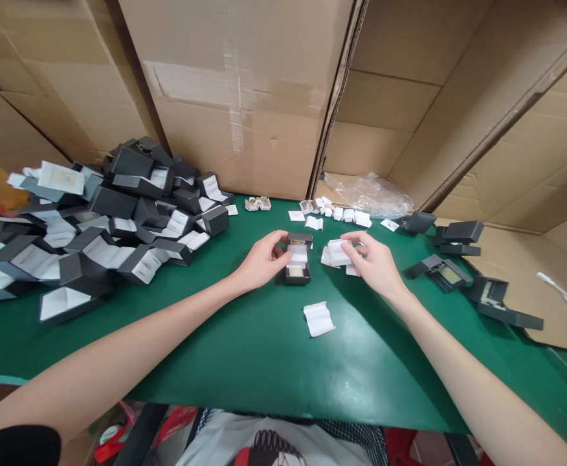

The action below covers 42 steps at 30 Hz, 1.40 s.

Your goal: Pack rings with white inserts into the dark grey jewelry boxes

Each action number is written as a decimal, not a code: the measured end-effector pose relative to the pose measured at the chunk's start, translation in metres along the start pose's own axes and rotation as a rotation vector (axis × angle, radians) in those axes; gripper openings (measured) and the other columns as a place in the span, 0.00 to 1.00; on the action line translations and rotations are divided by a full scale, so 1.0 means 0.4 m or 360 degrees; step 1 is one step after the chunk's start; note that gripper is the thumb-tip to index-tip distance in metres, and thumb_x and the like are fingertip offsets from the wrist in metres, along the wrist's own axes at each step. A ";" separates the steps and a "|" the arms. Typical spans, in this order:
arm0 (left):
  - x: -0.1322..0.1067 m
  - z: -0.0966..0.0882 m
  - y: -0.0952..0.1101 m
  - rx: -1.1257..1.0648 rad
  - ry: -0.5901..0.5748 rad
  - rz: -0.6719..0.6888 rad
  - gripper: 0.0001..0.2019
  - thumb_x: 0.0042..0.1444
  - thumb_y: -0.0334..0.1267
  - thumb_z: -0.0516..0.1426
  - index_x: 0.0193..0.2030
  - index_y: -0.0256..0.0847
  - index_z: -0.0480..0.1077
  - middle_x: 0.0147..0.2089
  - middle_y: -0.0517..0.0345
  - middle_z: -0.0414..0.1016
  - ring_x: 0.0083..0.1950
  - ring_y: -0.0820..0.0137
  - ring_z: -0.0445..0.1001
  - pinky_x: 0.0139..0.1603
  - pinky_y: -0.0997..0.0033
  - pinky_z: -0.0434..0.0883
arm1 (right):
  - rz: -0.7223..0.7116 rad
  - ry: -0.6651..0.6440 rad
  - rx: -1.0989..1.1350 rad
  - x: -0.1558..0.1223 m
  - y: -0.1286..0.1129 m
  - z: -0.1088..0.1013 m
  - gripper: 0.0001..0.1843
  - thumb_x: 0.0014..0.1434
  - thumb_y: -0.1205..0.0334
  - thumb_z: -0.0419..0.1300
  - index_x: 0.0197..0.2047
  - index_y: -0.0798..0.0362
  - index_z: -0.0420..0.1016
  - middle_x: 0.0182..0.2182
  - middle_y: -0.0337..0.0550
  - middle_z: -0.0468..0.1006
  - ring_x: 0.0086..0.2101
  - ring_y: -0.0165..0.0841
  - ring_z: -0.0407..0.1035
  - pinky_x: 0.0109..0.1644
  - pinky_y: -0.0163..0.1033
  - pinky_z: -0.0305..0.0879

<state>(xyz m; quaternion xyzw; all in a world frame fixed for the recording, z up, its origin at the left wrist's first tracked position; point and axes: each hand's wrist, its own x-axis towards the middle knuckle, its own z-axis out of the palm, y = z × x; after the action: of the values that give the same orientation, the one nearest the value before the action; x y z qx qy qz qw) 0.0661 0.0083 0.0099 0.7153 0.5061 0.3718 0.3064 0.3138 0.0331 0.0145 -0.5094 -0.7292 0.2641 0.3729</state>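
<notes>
My left hand (pixel 265 260) grips the left side of a small dark box (pixel 298 274), which stands open on the green table with a white lining across its hinge. To the right of it, my right hand (pixel 368 259) pinches a folded white insert (pixel 338 251) between thumb and fingers. Other white pieces lie under that insert, partly hidden by it. Nearer to me, a creased white paper piece (pixel 319 319) lies flat by itself.
At the left is a heap of dark boxes (pixel 118 213), many open with white linings. Several dark boxes (pixel 494 301) lie at the right. White inserts (pixel 336 212) and clear plastic wrap (pixel 371 194) lie at the back, before tall cardboard boxes (pixel 244 97).
</notes>
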 end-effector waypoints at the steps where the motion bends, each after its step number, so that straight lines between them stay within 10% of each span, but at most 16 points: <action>1: 0.001 0.001 -0.001 0.0006 0.0000 0.0004 0.15 0.55 0.40 0.53 0.48 0.38 0.64 0.32 0.58 0.67 0.29 0.73 0.65 0.29 0.74 0.64 | -0.0072 -0.0033 -0.0107 0.001 0.000 -0.003 0.20 0.58 0.47 0.55 0.46 0.52 0.71 0.32 0.43 0.75 0.23 0.31 0.68 0.26 0.38 0.67; 6: 0.003 0.001 -0.003 0.0020 -0.0004 0.0004 0.12 0.54 0.40 0.53 0.44 0.38 0.65 0.31 0.59 0.66 0.29 0.72 0.65 0.29 0.74 0.64 | -0.0417 -0.0172 -0.0395 0.011 0.009 -0.020 0.22 0.54 0.51 0.60 0.51 0.50 0.71 0.49 0.48 0.72 0.32 0.35 0.70 0.34 0.43 0.70; 19: 0.001 0.001 -0.006 -0.0054 -0.0016 0.0016 0.14 0.55 0.39 0.53 0.47 0.39 0.66 0.36 0.57 0.70 0.31 0.72 0.66 0.31 0.74 0.65 | -0.0712 -0.0258 -0.0684 0.017 0.041 -0.023 0.21 0.57 0.51 0.58 0.52 0.50 0.68 0.51 0.49 0.72 0.51 0.44 0.65 0.53 0.52 0.62; 31: 0.001 -0.004 0.001 -0.0126 -0.0076 0.0037 0.14 0.55 0.39 0.52 0.47 0.38 0.66 0.38 0.56 0.72 0.34 0.71 0.69 0.33 0.74 0.66 | -0.0617 -0.0365 -0.0577 0.013 0.031 -0.020 0.18 0.56 0.51 0.58 0.48 0.49 0.70 0.44 0.46 0.76 0.42 0.42 0.71 0.43 0.47 0.69; 42: 0.000 -0.001 -0.005 -0.0082 -0.0055 0.0083 0.12 0.55 0.40 0.53 0.44 0.38 0.67 0.36 0.58 0.71 0.31 0.73 0.67 0.32 0.74 0.67 | -0.1038 -0.0066 -0.0360 -0.029 -0.042 0.015 0.17 0.58 0.55 0.57 0.50 0.50 0.69 0.45 0.48 0.76 0.45 0.41 0.70 0.48 0.48 0.68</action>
<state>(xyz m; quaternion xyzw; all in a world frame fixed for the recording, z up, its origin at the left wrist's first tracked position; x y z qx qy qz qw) 0.0648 0.0090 0.0083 0.7265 0.4721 0.3801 0.3237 0.3020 0.0166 0.0206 -0.2822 -0.8857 0.0587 0.3639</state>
